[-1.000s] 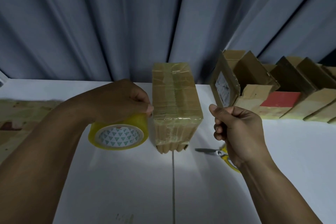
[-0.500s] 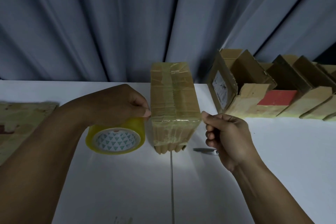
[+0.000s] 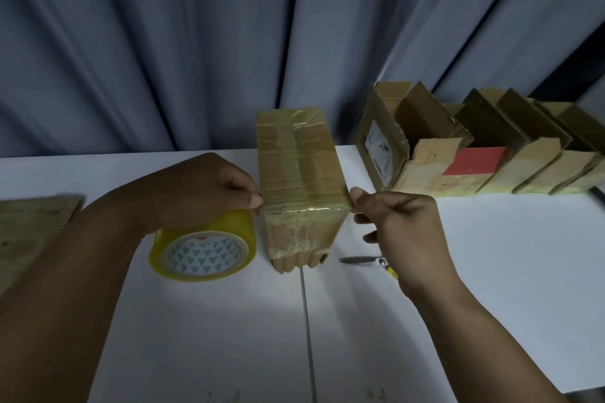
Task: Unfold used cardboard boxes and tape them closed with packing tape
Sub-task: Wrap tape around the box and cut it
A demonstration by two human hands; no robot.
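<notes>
— Box [image 3: 298,170]: where is it found?
— It is stood near the middle of the white table [image 3: 491,271], with its long side running away towards the grey curtain [image 3: 163,42] hung behind. Its top and near end are covered with bands of glossy tape.
— What else is laid on the table?
— Open boxes [image 3: 474,154] are lined up in a row at the right, flaps raised; one is marked with a red patch. Flat cardboard [image 3: 29,222] is seen at the left edge.
— How are the hands held?
— The left hand [image 3: 203,193] is curled over the yellow roll [image 3: 203,249], which is gripped from above just left of the box. Its thumb tip is pressed against the box's left edge. The right hand [image 3: 399,226] is closed in a pinch at the box's right edge, where the end of a strip [image 3: 304,206] is held between thumb and forefinger. The strip is stretched across the box's top near its front edge.
— Anything smaller?
— Scissors [image 3: 360,260] are laid just right of the box, partly hidden behind the right hand; only the blades and a bit of yellow handle can be seen.
</notes>
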